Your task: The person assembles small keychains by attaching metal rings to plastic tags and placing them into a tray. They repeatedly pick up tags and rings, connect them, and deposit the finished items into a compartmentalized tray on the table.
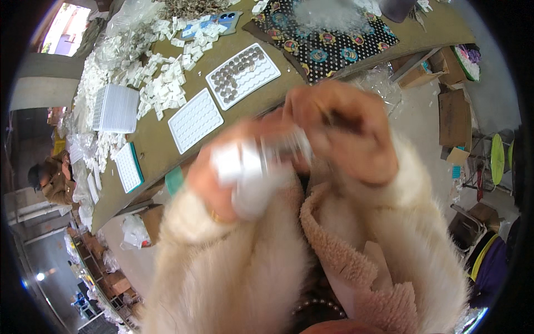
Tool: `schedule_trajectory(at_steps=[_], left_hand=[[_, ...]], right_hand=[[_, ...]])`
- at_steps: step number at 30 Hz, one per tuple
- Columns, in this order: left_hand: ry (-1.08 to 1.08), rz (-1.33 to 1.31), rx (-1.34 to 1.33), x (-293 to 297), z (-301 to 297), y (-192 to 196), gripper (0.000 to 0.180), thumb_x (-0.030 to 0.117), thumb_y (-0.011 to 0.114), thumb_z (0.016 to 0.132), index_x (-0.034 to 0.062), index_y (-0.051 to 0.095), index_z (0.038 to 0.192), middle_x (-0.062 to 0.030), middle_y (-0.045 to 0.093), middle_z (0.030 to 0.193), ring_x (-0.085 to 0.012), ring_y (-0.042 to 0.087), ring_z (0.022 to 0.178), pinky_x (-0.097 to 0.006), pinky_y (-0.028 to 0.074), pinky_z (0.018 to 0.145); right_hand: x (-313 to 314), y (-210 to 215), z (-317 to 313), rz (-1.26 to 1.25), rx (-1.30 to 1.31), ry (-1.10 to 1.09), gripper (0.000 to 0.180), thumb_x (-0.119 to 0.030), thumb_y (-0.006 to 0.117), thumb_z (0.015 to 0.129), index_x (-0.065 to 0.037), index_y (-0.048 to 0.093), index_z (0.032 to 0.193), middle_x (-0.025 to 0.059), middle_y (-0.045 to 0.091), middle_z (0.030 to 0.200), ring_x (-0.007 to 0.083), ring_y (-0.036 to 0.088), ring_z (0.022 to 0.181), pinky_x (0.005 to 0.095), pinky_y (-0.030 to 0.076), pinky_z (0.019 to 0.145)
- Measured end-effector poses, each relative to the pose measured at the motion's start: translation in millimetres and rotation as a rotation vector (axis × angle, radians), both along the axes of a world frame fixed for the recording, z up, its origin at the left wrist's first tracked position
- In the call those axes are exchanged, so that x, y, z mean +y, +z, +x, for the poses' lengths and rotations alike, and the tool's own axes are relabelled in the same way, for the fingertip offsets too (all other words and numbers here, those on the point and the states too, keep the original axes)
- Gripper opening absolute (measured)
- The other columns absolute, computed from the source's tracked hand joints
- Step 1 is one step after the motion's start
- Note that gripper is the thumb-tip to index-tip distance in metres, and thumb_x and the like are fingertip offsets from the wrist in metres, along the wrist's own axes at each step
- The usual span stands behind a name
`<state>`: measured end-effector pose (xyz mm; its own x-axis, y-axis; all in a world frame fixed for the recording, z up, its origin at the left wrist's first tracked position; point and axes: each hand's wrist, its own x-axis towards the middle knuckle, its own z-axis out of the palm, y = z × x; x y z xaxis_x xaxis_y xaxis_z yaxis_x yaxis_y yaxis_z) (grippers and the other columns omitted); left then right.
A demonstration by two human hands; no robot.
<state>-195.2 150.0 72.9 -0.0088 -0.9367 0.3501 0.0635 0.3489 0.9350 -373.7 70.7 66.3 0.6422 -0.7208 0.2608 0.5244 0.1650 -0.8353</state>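
Both my hands are raised close to the camera and blurred by motion. My left hand (222, 178) grips a small white plastic piece (242, 167), wrapped or capped in white. My right hand (345, 131) is closed on the other end of the same white piece, fingers pinched near its top. Fluffy cream sleeves cover both forearms. What exactly the piece is cannot be made out.
A brown table (161, 150) holds a white tray (243, 75) partly filled with round grey parts, an empty white tray (195, 119), a stack of trays (115, 108), heaps of small white pieces (161, 83) and a black patterned cloth (322, 44). Cardboard boxes (453, 117) stand right. A person (53, 178) sits far left.
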Motion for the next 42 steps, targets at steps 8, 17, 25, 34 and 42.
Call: schedule_trajectory(at_steps=[8,17,25,34,42], left_hand=[[-0.571,-0.237,0.236,15,-21,48,0.027,0.006,0.063,0.095,-0.0039,0.064,0.121,-0.0102,0.070,0.094,-0.0070,0.058,0.065,-0.020,0.045,0.055],[-0.756,-0.243,0.343,15,-33,43,0.028,0.009,0.062,0.096,-0.0042,0.064,0.122,-0.0097,0.070,0.095,-0.0067,0.057,0.065,-0.020,0.044,0.056],[-0.792,-0.233,0.370,22,-34,42,0.030,0.010,0.062,0.097,-0.0043,0.063,0.122,-0.0093,0.069,0.096,-0.0064,0.056,0.065,-0.020,0.043,0.056],[-0.767,-0.207,0.343,17,-36,44,0.031,0.013,0.061,0.097,-0.0046,0.063,0.123,-0.0088,0.069,0.097,-0.0060,0.055,0.066,-0.020,0.043,0.057],[-0.680,-0.164,0.298,11,-31,45,0.032,0.014,0.061,0.098,-0.0047,0.063,0.124,-0.0084,0.069,0.099,-0.0057,0.054,0.066,-0.020,0.042,0.057]], right_hand=[[50,56,7,0.038,-0.315,-0.215,0.036,-0.024,0.077,0.082,-0.005,0.054,0.061,0.0026,0.053,0.057,0.0174,0.048,0.054,0.0405,0.049,0.063],[45,51,7,0.008,-0.385,-0.226,0.044,-0.024,0.083,0.076,-0.005,0.052,0.050,0.0018,0.052,0.050,0.0190,0.049,0.049,0.0440,0.051,0.060],[44,37,9,-0.150,-0.532,-0.197,0.041,-0.019,0.082,0.072,-0.005,0.052,0.048,0.0040,0.055,0.052,0.0211,0.051,0.051,0.0470,0.054,0.059],[36,38,6,-0.205,-0.548,-0.111,0.032,-0.015,0.082,0.072,-0.002,0.055,0.062,0.0069,0.057,0.067,0.0232,0.053,0.066,0.0470,0.050,0.072],[23,43,2,-0.256,-0.478,-0.055,0.027,-0.013,0.082,0.073,-0.001,0.058,0.074,0.0094,0.058,0.081,0.0251,0.055,0.080,0.0469,0.047,0.084]])
